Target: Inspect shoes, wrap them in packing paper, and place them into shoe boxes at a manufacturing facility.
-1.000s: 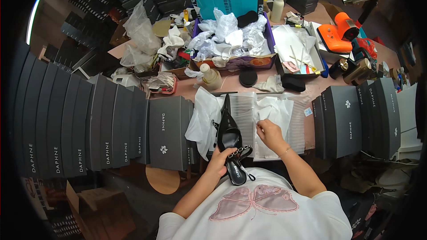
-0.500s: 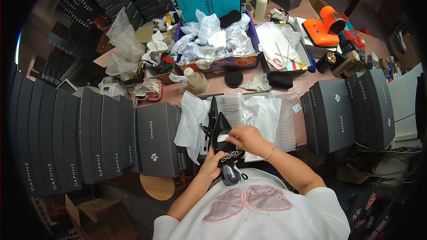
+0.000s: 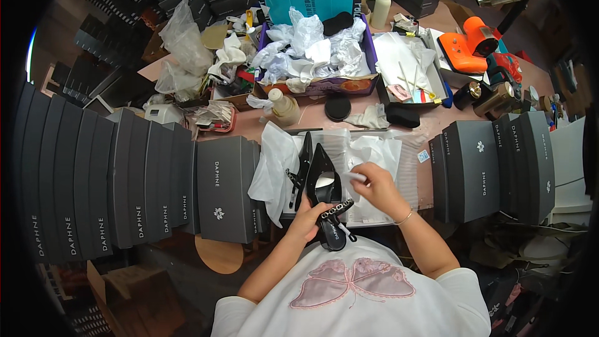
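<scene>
The black pointed shoe (image 3: 325, 195) ran forward from the left hand (image 3: 308, 221), which was clasped around its middle. The right hand (image 3: 378, 190) had withdrawn rightward from its opening, pinching a small white piece (image 3: 355, 176) and leaving the white patch (image 3: 325, 180) inside in view.

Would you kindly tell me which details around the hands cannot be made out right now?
All in the head view:
- Left hand: some fingers are hidden by the held black shoe.
- Second black shoe: partly covered by the held one.
- White piece: too small to identify, its end covered by the right hand.
- Grey box: its walls hide any contents.
</scene>
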Demonstrator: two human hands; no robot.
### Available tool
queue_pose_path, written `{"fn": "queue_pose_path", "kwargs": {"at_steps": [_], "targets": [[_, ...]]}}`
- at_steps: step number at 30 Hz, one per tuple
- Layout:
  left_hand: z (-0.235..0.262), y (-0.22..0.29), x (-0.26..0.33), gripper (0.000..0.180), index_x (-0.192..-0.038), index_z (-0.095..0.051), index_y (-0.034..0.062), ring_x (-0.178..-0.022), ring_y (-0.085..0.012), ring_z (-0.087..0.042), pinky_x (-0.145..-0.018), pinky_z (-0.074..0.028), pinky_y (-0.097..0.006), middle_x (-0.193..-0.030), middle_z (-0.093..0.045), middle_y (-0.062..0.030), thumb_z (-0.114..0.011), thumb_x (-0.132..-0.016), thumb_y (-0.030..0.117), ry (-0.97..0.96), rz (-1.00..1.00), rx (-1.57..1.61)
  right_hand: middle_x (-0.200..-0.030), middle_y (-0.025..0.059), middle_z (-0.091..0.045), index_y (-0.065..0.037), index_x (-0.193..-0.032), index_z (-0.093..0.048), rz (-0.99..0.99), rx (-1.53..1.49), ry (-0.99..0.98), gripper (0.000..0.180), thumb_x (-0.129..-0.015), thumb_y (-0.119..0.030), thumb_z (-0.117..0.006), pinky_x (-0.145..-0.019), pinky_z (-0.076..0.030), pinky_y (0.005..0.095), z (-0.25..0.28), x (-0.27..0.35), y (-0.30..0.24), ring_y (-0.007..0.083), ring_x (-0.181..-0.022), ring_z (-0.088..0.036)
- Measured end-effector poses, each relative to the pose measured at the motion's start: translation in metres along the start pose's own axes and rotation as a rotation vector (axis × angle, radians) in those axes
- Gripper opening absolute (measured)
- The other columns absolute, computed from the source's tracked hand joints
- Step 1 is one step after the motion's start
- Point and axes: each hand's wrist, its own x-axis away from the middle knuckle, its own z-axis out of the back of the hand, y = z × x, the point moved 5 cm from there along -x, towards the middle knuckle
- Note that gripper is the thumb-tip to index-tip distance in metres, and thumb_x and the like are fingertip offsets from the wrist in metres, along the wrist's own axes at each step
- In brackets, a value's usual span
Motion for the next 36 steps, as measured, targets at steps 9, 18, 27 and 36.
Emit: {"fn": "queue_pose_path", "kwargs": {"at_steps": [9,18,27,36], "targets": [[-0.018,-0.004,-0.009,0.065,-0.136,-0.025,0.0108,-0.099,-0.0218,-0.062,-0.086,-0.055,-0.035,-0.120,-0.049,-0.0119,-0.053,-0.080,-0.005,-0.120,0.056,-0.063,-0.091,0.0106,-0.055,-0.007,-0.096,-0.058,0.437,0.302,-0.098,0.028,-0.070,-0.002,-0.065,-0.070,-0.047,0.0369,-0.028,-0.008,-0.024,0.0289,-0.084,-0.055],[-0.008,-0.021,-0.011,0.054,-0.137,-0.028,0.0100,-0.100,-0.0303,-0.064,-0.085,-0.055,-0.046,-0.117,-0.057,-0.0159,-0.052,-0.089,0.007,-0.145,0.145,-0.040,-0.129,0.0156,-0.048,-0.013,-0.125,-0.054,0.323,0.606,0.098,0.050,-0.075,-0.005,-0.057,-0.094,-0.036,0.0425,-0.069,-0.036,0.002,0.0322,-0.120,-0.044],[0.005,-0.026,0.005,0.055,-0.130,-0.033,0.0044,-0.091,-0.0322,-0.064,-0.072,-0.059,-0.048,-0.110,-0.056,-0.0174,-0.051,-0.079,-0.002,-0.028,0.036,0.076,-0.151,0.0264,-0.014,-0.018,-0.151,-0.015,0.095,0.296,-0.160,0.083,-0.079,-0.016,-0.057,-0.104,-0.024,0.0625,-0.080,-0.018,0.024,0.0451,-0.136,-0.024],[0.023,-0.032,0.015,0.048,-0.125,-0.037,0.0021,-0.087,-0.0314,-0.066,-0.074,-0.058,-0.047,-0.104,-0.059,-0.0192,-0.053,-0.081,-0.002,0.091,0.045,0.173,-0.125,0.0281,-0.051,-0.006,-0.136,-0.041,-0.239,0.176,-0.283,0.070,-0.076,-0.024,-0.071,-0.090,-0.048,0.0429,-0.035,-0.035,0.126,0.0416,-0.106,-0.056]]}}
